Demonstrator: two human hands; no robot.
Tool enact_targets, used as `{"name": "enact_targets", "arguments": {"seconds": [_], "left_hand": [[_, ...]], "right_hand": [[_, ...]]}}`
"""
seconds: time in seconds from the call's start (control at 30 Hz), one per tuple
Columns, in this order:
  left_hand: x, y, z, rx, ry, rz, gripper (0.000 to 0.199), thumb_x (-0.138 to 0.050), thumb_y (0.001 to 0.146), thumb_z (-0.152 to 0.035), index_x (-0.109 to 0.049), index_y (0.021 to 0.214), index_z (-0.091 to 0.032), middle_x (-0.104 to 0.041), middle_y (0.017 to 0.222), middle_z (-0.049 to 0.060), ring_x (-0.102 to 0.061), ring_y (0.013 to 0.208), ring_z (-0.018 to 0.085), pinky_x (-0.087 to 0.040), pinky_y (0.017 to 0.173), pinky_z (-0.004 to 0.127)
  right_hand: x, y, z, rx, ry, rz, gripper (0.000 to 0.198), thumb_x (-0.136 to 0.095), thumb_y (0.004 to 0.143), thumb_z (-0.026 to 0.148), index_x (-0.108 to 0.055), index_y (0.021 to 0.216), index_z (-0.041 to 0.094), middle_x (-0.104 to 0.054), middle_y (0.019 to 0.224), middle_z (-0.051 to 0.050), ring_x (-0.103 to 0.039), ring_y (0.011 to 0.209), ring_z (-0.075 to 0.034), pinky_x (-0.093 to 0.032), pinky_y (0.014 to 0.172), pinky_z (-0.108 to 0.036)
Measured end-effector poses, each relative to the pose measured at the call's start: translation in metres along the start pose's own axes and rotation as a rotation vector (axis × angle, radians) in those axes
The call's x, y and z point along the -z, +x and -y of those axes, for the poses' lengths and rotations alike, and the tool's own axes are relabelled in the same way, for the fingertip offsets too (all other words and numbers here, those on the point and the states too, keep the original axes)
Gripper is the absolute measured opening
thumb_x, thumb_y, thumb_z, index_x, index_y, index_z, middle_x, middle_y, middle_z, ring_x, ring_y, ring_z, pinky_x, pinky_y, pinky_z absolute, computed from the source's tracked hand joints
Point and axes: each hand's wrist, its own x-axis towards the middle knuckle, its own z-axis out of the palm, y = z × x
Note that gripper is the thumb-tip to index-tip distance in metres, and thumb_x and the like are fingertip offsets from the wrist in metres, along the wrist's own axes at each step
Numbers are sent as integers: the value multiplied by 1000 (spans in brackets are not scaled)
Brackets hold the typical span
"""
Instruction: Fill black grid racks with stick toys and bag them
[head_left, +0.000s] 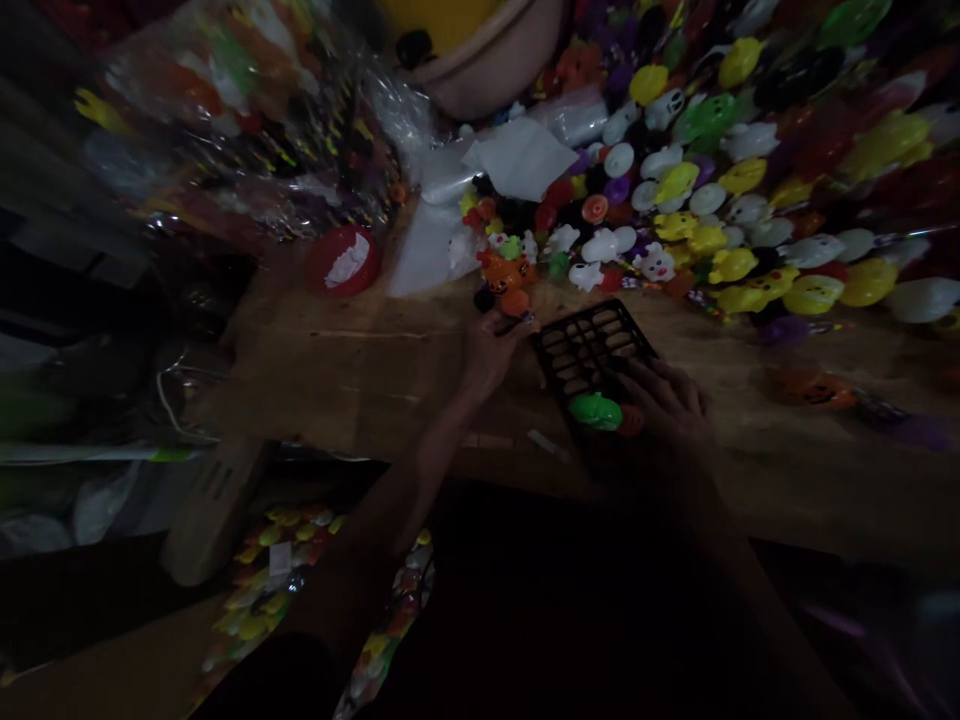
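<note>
My left hand (pixel 489 355) is closed at the fingertips on the lower end of a small orange pumpkin toy (pixel 508 275), close to the pile of toys. Right of it lies a black slotted tray (pixel 581 350) on the wooden table. My right hand (pixel 675 405) rests over the tray's right side, fingers stretched out; nothing shows in its grip. A bright green toy (pixel 596 411) sits on the tray's near part, with a dull reddish piece (pixel 631 420) between it and my right hand. The tray's near end fades into shadow.
Many small figure toys (pixel 705 235) cover the back and right of the wooden table (pixel 300 370). A red round container (pixel 343 262) with white paper pieces stands left. Behind are a plastic bag of toys (pixel 240 110) and a pink basin (pixel 495 60). More bagged toys (pixel 262 590) lie below.
</note>
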Motion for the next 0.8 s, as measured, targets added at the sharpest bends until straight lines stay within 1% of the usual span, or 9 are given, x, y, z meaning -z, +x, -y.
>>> {"name": "enact_targets", "arguments": {"seconds": [0.1, 0.23, 0.3, 0.4, 0.47, 0.57, 0.67, 0.73, 0.8], "left_hand": [[1, 0, 1, -7, 22, 2, 17, -83, 69, -16, -74, 84, -18, -78, 86, 0, -73, 88, 19, -58, 91, 33], [2, -2, 4, -25, 22, 28, 17, -82, 73, -16, -74, 87, -19, -79, 91, 1, -74, 94, 19, -57, 96, 34], [4, -4, 7, -63, 50, 59, 15, -81, 75, -17, -74, 88, -20, -79, 94, 2, -74, 96, 19, -56, 97, 34], [10, -5, 11, -159, 134, 103, 12, -81, 76, -20, -76, 87, -20, -79, 95, 4, -74, 96, 21, -56, 96, 34], [14, -2, 11, -218, 174, 145, 9, -79, 78, -23, -77, 87, -20, -79, 96, 5, -73, 96, 22, -55, 95, 35], [19, 7, 8, -268, 250, 250, 11, -75, 82, -26, -77, 91, -19, -78, 99, 6, -72, 97, 22, -56, 93, 35], [21, 18, 4, -286, 385, 353, 13, -72, 84, -25, -76, 94, -16, -77, 94, 4, -71, 90, 21, -57, 88, 34], [20, 23, 6, -313, 431, 363, 12, -72, 83, -23, -75, 91, -15, -77, 92, 3, -71, 88, 20, -57, 88, 34], [18, 24, 12, -345, 438, 330, 11, -73, 83, -23, -75, 90, -15, -78, 94, 4, -72, 92, 22, -57, 90, 35]], "right_hand": [[1, 0, -1, 23, 15, 6, 42, -53, 94, 24, -64, 135, 22, -66, 142, -12, -56, 132, -35, -44, 101, -53], [0, -1, -1, 9, 43, 8, 42, -54, 95, 26, -63, 136, 22, -65, 143, -12, -54, 133, -36, -42, 102, -54], [-1, -2, -1, 2, 55, 1, 41, -54, 95, 26, -64, 135, 22, -65, 142, -12, -54, 133, -36, -42, 103, -54], [0, -2, -1, -4, 53, 3, 40, -54, 94, 25, -65, 133, 22, -65, 142, -12, -54, 133, -36, -42, 103, -53], [1, -1, -2, -2, 41, 23, 41, -54, 94, 24, -65, 134, 22, -65, 142, -12, -53, 133, -36, -43, 103, -53], [2, -1, -4, 26, 18, 37, 42, -53, 95, 25, -64, 135, 20, -65, 143, -12, -53, 133, -35, -43, 104, -52], [1, -1, -7, 77, -12, -8, 41, -50, 97, 26, -64, 135, 18, -66, 141, -12, -55, 131, -33, -44, 102, -49], [1, -1, -9, 95, -42, -27, 41, -48, 97, 26, -64, 134, 18, -67, 140, -12, -56, 130, -32, -45, 99, -47], [1, -1, -11, 108, -67, -18, 41, -48, 97, 27, -63, 134, 18, -67, 140, -12, -56, 130, -32, -45, 98, -46]]}}
